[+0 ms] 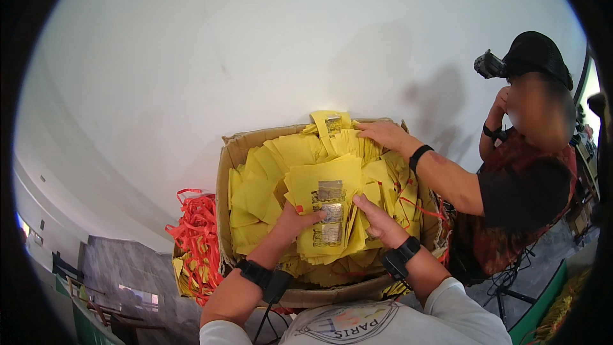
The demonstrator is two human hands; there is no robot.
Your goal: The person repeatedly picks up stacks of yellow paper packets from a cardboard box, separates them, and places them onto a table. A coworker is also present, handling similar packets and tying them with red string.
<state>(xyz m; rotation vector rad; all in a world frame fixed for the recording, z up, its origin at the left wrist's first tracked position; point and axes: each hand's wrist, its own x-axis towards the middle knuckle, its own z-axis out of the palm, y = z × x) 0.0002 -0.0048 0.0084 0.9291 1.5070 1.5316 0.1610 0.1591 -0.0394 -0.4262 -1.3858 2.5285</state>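
Note:
Between my two hands is a stack of yellow paper sheets (325,182) printed with dark marks and silvery rectangles. My left hand (295,222) grips the stack's left side, thumb lying across the printed front. At the right edge, my right hand (377,219) is closed on the same stack. Beneath it, a large cardboard box (225,182) is heaped with more yellow sheets (255,185). A co-worker's hand (381,134) rests on sheets at the box's far right side.
A pile of red ribbon strips (199,230) lies left of the box, over more yellow sheets. The co-worker (523,179), in a black cap with a camera, is at the right. A pale wall (211,57) rises behind the box. A green-edged container (543,300) stands lower right.

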